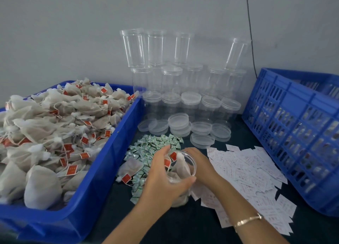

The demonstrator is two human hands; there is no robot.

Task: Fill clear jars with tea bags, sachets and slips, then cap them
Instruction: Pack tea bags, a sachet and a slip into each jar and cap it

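Jar (193,164) in work: low centre of the dark table (183,225), tilted with its mouth up and toward me so the opening faces the feeding hand. Several tea bags (180,167) are inside, with red tags showing at the mouth. By my judgement it is not yet full, and I see no sachet or slip in it.

Left hand (165,179): wrapped round the jar body, thumb across the near side. It sets the tilt and stops the jar rolling.

Right hand (201,165): at the far side of the rim, fingers at the mouth. The jar wall blurs them, so I cannot tell whether they pinch a bag or only press it down.

Supplies are laid out by reach:
- Bin (117,152) of bags on my left, with one stray bag (130,168) just beside it.
- Sachets (156,144) heaped just behind the jar.
- Slips (247,170) spread to the right, under my right forearm.
- Lids (178,121) in the next row back.
- Empty jars (172,78) stacked against the wall.
- Blue crate (293,124) far right, probably for finished jars.
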